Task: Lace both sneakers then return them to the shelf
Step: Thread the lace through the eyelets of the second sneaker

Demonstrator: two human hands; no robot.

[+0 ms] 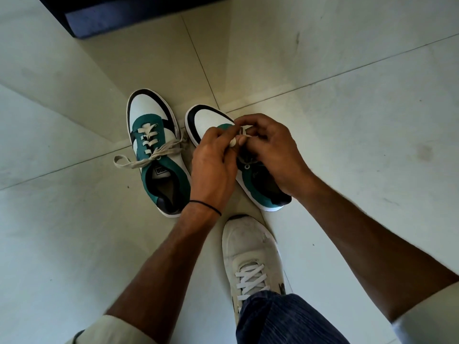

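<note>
Resting side by side on the pale tiled floor (347,120) are two green, white and black sneakers, toes pointing away from the person. The left sneaker (154,150) is laced through its eyelets; its cream lace (159,155) is gathered at the top of the tongue, with one loose end lying on the floor to the left and another trailing toward the neighbouring shoe. The right sneaker (206,120) sits just beside it, angled slightly, heel toward the lower right. Both hands are over its lace area.

The left hand (213,165) is closed, thumb and fingers pinching a white lace end (234,141) above the tongue. A thin black band (206,206) circles that wrist. The right hand (275,152) is likewise closed, its fingertips gripping the same lace from the opposite side; the two hands nearly touch. How far the lacing on this sneaker has got cannot be told, as the hands cover most of the eyelets; one metal eyelet near the collar shows bare.

Below the hands, the person's own white shoe (250,254) stands on the floor, laced, with a dark blue ribbed trouser leg (278,319) over its ankle. A dark block (124,16) occupies the upper left corner.
</note>
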